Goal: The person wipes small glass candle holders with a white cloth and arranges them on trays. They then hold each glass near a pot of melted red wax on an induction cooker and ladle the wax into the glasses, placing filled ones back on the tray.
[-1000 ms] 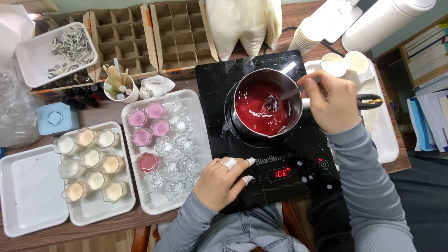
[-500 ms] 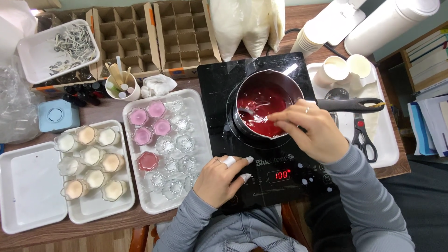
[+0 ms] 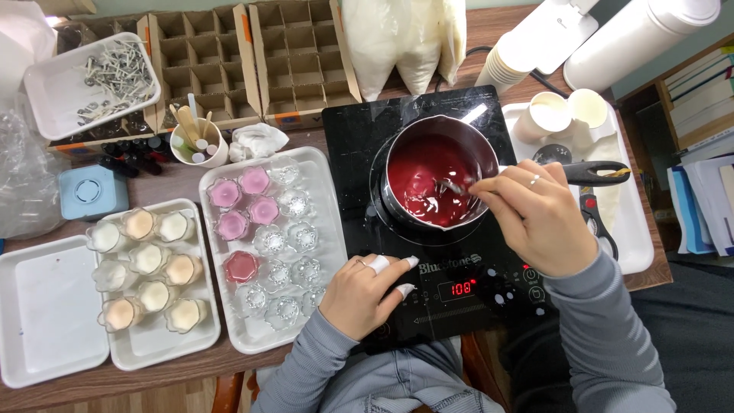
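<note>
The brown wooden desk fills the view, with dark floor at 4 o'clock and shelved books at 3 o'clock. A black induction cooktop sits centre-right on the desk, its red display lit. Cardboard divider boxes stand at 11 o'clock, and a white bag at 12 o'clock. White trays lie from 9 to 7 o'clock: one tray holds clear flower-shaped glass moulds, several filled pink; the next tray holds small glasses of cream-coloured fill.

The saucepan stands on the cooktop at roughly 1 o'clock from centre, holding red liquid. Its black handle points toward 3 o'clock.

The right hand lies over the pan rim at the pan's 4 o'clock. Its fingers are pinched narrow on a thin metal stirrer, whose tip is in the red liquid.

The left hand rests on the cooktop's front-left corner, at 7 o'clock of the pan and apart from it. Its fingers are loosely extended, holding nothing; two fingertips wear white wraps.
</note>
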